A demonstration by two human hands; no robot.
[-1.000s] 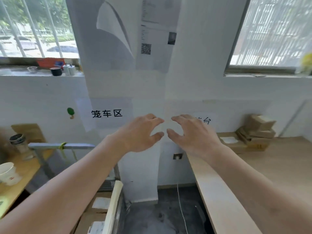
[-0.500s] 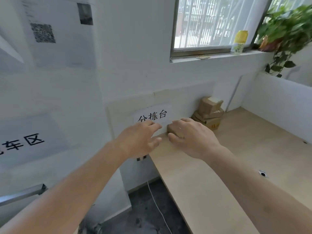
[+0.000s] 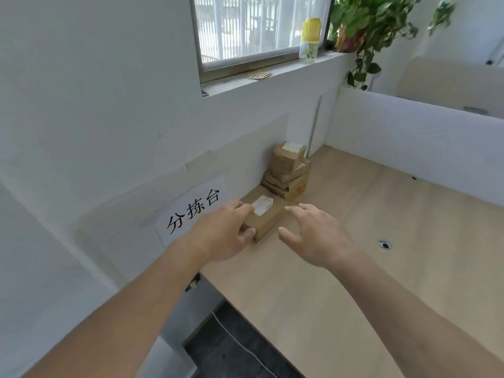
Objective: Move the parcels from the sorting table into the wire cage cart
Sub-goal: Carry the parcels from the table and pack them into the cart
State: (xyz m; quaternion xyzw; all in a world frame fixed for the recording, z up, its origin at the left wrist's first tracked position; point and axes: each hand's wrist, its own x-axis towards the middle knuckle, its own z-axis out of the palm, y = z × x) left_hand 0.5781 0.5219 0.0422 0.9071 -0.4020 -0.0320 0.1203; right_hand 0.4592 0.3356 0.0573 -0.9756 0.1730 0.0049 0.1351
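- I see the left hand (image 3: 223,232) grasping the near parcel (image 3: 266,219) on the sorting table (image 3: 354,268).
- Right hand (image 3: 313,238) released, fingers spread just right of it.
- Parcel stack (image 3: 287,170) beyond, far side.

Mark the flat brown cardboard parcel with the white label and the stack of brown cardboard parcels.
Flat brown cardboard parcel with white label (image 3: 268,220), head view, top face.
Stack of brown cardboard parcels (image 3: 287,170), head view, middle box's side.
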